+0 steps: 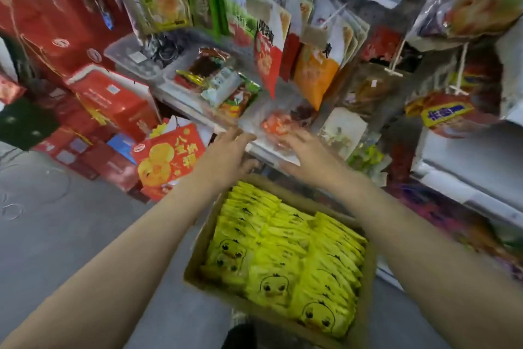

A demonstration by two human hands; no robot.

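Note:
Motion blurs the whole view. My left hand (230, 150) reaches forward with straight fingers, and its fingertips touch the left front corner of a clear plastic bin (254, 119) on the white shelf. My right hand (307, 157) lies with spread fingers on the bin's front right part, its thumb below the shelf edge. Inside the bin are red-orange snack packs (276, 123). Neither hand plainly grips anything. Below my arms an open cardboard box (198, 249) holds several rows of yellow duck-print packets (285, 258).
A second clear bin (172, 77) of mixed snack packs sits left of the first. Snack bags (314, 74) hang on hooks above the shelf. Red gift boxes (119, 99) stack at the left on the grey floor (56, 221). White shelving (458, 156) stands at the right.

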